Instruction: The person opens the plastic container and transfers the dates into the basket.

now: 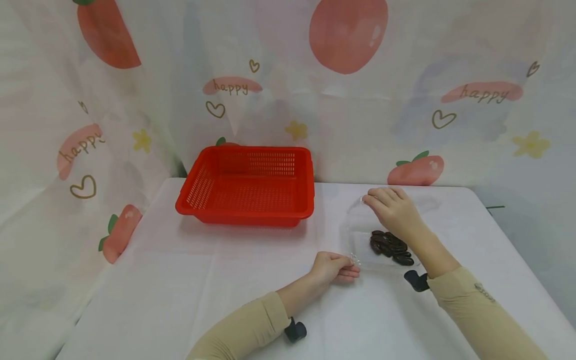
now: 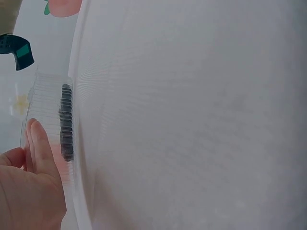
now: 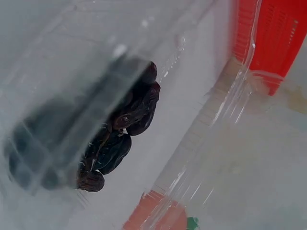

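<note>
In the head view, a clear plastic box (image 1: 361, 243) sits on the worktop (image 1: 180, 305), to the right of the red basket (image 1: 252, 218) and apart from it. A cluster of dark fruits (image 1: 388, 245), dates by the look of them, lies inside the box. The step in hand looks like working the box's thin upper edge while its base is steadied. To do it well, the left hand (image 1: 333, 266) should hold the near-left corner down lightly and the right hand (image 1: 395, 212) should move the plastic smoothly; a sharp tug could flex the box and scatter the fruits. The right fingers are bent over the raised far-left edge and grip it. The left fingers touch the near-left corner.

In the left wrist view, the left fingers reach out nearly straight along the box, thumb close beside them; I cannot tell whether they pinch the rim or merely brace it. Light pressure seems best, since the ribbed wall probably bends easily.

In the right wrist view, no fingers show. Clear plastic crosses in front of part of the cluster, blurring it, while the other fruits show sharply. Keeping the base flat would probably stop them sliding.
</note>
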### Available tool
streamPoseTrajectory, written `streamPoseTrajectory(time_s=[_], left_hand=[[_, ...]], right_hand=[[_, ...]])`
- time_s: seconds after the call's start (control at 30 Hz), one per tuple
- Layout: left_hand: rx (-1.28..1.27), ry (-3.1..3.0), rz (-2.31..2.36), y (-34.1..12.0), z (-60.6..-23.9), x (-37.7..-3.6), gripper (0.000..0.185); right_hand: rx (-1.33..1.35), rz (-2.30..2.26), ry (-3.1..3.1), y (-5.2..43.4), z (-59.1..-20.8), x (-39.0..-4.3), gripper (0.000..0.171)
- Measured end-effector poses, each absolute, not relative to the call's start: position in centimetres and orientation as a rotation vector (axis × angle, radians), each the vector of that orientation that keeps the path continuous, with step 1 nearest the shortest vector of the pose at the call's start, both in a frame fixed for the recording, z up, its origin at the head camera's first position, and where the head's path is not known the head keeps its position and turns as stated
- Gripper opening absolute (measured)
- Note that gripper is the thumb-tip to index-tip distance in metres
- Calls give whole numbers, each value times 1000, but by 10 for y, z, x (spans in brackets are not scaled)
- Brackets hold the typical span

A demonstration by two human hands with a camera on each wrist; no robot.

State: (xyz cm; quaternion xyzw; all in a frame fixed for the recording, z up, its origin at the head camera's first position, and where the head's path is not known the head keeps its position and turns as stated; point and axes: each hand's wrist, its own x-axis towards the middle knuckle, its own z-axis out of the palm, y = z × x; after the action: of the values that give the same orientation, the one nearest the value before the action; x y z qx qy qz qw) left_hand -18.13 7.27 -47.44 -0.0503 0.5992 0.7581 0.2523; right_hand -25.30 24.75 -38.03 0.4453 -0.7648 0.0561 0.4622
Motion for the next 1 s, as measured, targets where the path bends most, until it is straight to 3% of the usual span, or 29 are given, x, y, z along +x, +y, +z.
streamPoseTrajectory(time_s=[0.27,0.53,1.0], left_hand=[[-140,1634,2064,73,-473,-182,13],[-133,1621,2051,72,-474,-182,13],[-128,1621,2046,70,-473,-182,15]], right_hand=[[973,75,-1920,248,-376,-277,31],[915,39,-1963,252,-380,-304,16],[782,85,-2285,251,-393,-334,37]])
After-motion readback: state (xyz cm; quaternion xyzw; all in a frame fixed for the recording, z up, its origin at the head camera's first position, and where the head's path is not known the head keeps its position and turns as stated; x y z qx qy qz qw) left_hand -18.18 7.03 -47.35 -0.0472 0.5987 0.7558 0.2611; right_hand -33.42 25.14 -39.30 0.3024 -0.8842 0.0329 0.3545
